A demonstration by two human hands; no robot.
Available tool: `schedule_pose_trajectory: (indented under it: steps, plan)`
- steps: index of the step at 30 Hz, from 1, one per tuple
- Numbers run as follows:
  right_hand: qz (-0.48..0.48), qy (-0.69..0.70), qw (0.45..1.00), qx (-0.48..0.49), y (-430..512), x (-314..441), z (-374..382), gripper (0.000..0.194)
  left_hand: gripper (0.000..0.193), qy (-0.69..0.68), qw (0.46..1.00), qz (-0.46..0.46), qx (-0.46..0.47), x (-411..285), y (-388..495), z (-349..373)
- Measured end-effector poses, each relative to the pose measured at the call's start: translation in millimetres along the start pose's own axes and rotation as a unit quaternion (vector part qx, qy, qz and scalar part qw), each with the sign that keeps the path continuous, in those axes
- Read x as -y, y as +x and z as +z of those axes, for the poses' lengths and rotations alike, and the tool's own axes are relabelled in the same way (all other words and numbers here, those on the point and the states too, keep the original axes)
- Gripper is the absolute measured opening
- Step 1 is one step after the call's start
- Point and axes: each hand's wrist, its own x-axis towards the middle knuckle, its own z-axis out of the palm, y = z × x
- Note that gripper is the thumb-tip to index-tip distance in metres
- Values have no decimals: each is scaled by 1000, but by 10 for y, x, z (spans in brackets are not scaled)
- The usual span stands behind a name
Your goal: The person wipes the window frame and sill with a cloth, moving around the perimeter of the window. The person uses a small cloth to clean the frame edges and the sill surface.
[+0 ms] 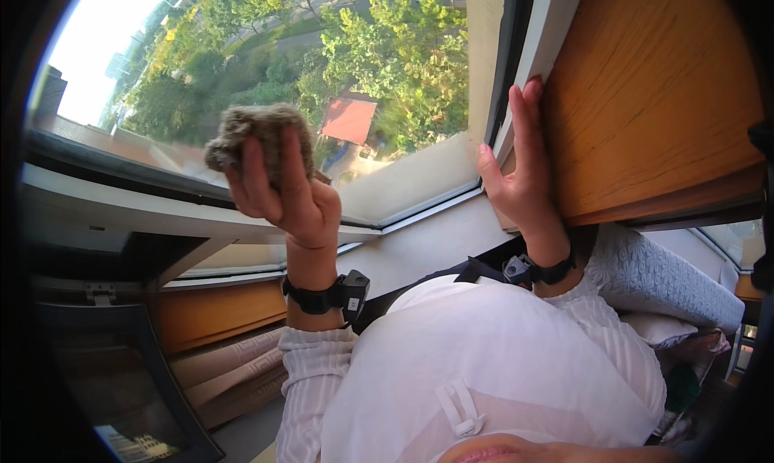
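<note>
My left hand (287, 191) grips a fluffy grey-brown cleaning cloth (266, 136), fingers spread over its near side. The cloth is held up at the large window pane (411, 58), near its lower edge; I cannot tell whether it touches the glass. Farther right, my right hand (523, 161) is empty, its thumb apart from the raised fingers. It rests against the white window frame (553, 28), beside a wooden panel (653, 100). A black strap with a small camera device (355, 294) is on my left wrist, and a similar device (518, 269) on my right.
A white sill (435, 236) runs below the pane. At lower left are a dark-framed glass panel (139, 366) with a metal hinge (101, 294) and folded pinkish patterned fabric (236, 366). A pale blue quilted cushion or mattress (659, 275) stands at right. Trees show outside.
</note>
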Motion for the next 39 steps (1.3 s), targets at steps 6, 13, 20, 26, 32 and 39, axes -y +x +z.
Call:
schedule_pose_trajectory:
  steps: [6, 13, 20, 26, 32, 39]
  plan:
    - [3, -29, 1000, 6, -1, 22, 30, 73, 30, -199, 943, 161, 211, -555, -1278, 376]
    - [20, -42, 999, 18, -22, 44, 35, 74, 25, -122, 982, 100, 106, 51, -887, -129]
    - [36, -58, 998, 19, -43, 38, 33, 77, 44, 12, 996, -83, -13, 98, -207, -192]
    - [43, -41, 998, 18, -45, 63, 36, 77, 26, -176, 977, 96, 70, -539, -570, 297]
    - [30, -45, 998, 22, -34, 49, 27, 77, 31, -52, 997, -12, -60, 132, 324, -218]
    - [22, -41, 999, 18, -47, 22, 27, 76, 39, -82, 989, 2, -126, -244, 898, 170]
